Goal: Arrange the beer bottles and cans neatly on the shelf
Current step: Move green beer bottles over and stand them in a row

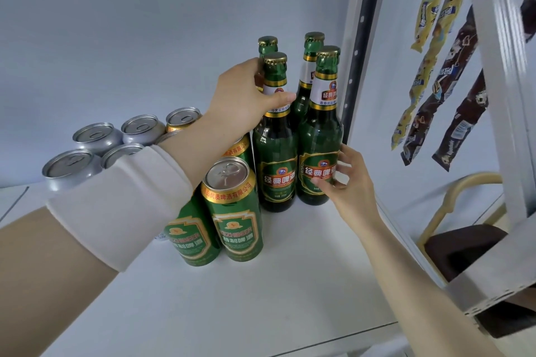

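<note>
Four-bottle cluster sits centre-right of frame on the white shelf [261, 304], tight against the right upright. Left hand [246, 95] grips the neck of the front-left bottle [275, 159], thumb across the neck label. Right hand [346, 185] holds the front-right bottle [317, 136] low on its body, fingertips curled onto the label. Rear bottles [311, 66] stand just behind. Green cans [236, 211] stand lower centre; silver cans [95, 135] left, partly hidden by the sleeve [121, 206]. Snack packets [429, 72] hang upper right.

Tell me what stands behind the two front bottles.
Two more bottles, back left and back right. Only necks and caps show; the front bottles hide their bodies.
</note>
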### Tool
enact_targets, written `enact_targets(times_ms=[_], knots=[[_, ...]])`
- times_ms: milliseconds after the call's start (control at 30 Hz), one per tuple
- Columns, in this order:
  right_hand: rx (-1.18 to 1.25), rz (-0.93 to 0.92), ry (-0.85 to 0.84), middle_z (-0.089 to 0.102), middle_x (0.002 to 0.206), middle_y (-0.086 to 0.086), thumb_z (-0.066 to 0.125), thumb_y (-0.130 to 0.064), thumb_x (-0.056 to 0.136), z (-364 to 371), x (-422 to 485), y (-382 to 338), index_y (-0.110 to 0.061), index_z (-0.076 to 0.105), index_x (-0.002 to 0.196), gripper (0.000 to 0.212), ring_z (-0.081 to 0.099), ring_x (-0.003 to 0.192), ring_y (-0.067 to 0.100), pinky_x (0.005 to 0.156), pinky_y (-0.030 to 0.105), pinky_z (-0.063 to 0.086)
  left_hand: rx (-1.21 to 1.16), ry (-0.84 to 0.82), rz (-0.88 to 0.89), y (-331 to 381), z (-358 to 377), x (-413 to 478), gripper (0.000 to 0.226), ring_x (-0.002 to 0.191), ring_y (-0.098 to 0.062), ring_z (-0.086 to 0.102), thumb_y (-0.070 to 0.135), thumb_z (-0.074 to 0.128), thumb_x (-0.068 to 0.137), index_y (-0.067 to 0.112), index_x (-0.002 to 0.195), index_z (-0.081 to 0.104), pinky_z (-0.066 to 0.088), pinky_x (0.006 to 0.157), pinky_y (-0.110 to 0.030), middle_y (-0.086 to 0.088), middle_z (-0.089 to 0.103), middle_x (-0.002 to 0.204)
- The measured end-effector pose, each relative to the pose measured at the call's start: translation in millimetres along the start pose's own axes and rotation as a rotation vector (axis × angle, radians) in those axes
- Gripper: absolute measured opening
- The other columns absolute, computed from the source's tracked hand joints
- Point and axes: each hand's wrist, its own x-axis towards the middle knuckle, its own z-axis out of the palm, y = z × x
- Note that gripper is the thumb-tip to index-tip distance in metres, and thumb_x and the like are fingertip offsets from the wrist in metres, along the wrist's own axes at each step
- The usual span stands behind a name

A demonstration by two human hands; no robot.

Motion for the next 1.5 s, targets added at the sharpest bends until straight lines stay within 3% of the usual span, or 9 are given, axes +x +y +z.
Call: enact_targets(times_ms=[100,200,333,433,567,767,900,1333,1500], knots=[[-0.069,0.002,0.001,0.047,0.122,-0.003,0.073,-0.004,0.074,1,-2,-4,-0.019,0.039,0.129,0.066,0.048,0.107,0.011,0.083,0.027,0.048,0.014,-0.007,-0.001,0,-1,0,0.041,0.089,-0.007,0.050,0.037,0.068,0.079,0.017,0.113,0.058,0.030,0.062,-0.003,0.009,0.055,0.098],[-0.198,0.022,-0.054,0.048,0.131,0.002,0.073,-0.010,0.075,-2,-3,-17,-0.015,0.036,0.132,0.068,0.046,0.107,0.009,0.084,0.024,0.042,0.062,-0.073,0.014,2,-3,0,0.044,0.089,-0.007,0.048,0.039,0.066,0.079,0.016,0.115,0.055,0.032,0.061,-0.011,0.007,0.055,0.100],[-0.421,0.065,-0.061,0.037,0.145,0.003,0.069,-0.031,0.079,-19,-8,-51,-0.017,0.024,0.142,0.079,0.040,0.130,0.018,0.102,0.034,0.036,0.113,-0.136,0.058,4,-16,-8,0.054,0.095,-0.008,0.050,0.040,0.066,0.080,0.014,0.124,0.049,0.036,0.074,-0.018,-0.001,0.061,0.118],[-0.687,-0.040,0.044,0.030,0.149,0.007,0.061,-0.038,0.084,-28,-17,-95,-0.015,0.016,0.145,0.079,0.033,0.135,0.023,0.105,0.037,0.032,0.197,-0.124,0.107,2,-36,-17,0.065,0.113,-0.020,0.054,0.043,0.063,0.082,0.014,0.134,0.039,0.044,0.090,-0.031,-0.006,0.057,0.127],[-0.949,-0.277,0.142,0.032,0.145,0.017,0.053,-0.036,0.089,-13,-29,-156,-0.006,0.021,0.143,0.069,0.031,0.134,0.034,0.108,0.047,0.032,0.540,-0.128,0.216,-2,-69,-38,0.061,0.127,-0.028,0.043,0.041,0.050,0.090,0.016,0.141,0.029,0.037,0.103,-0.041,-0.009,0.047,0.137],[-1.316,-0.481,0.016,0.016,0.154,0.017,0.045,-0.041,0.092,67,-53,-215,-0.010,0.016,0.144,0.068,0.010,0.143,0.037,0.114,0.056,0.014,0.779,-0.056,0.153,-39,-147,-86,0.059,0.133,-0.031,0.034,0.043,0.045,0.091,0.015,0.141,0.030,0.022,0.113,-0.046,-0.011,0.042,0.141],[-1.354,-0.554,-0.152,0.006,0.156,0.016,0.039,-0.042,0.094,134,-68,-231,-0.012,0.008,0.146,0.067,0.001,0.144,0.036,0.116,0.056,0.007,0.771,-0.040,-0.012,-74,-194,-128,0.057,0.135,-0.031,0.030,0.042,0.044,0.091,0.016,0.140,0.032,0.018,0.115,-0.045,-0.010,0.040,0.142],[-1.160,-0.651,-0.457,0.014,0.155,0.013,0.037,-0.042,0.095,392,-175,-265,-0.009,0.012,0.145,0.066,0.004,0.144,0.033,0.115,0.053,0.008,0.857,0.047,-0.387,-230,-376,-262,0.051,0.128,-0.030,0.039,0.042,0.046,0.091,0.016,0.134,0.039,0.021,0.113,-0.047,-0.009,0.047,0.134],[-1.028,-0.559,-0.497,0.027,0.150,0.015,0.044,-0.048,0.090,485,-200,-270,-0.008,0.020,0.143,0.071,0.021,0.139,0.032,0.113,0.050,0.019,0.851,0.030,-0.388,-309,-440,-297,0.053,0.129,-0.030,0.038,0.043,0.042,0.092,0.017,0.137,0.035,0.023,0.111,-0.044,-0.008,0.046,0.136]])
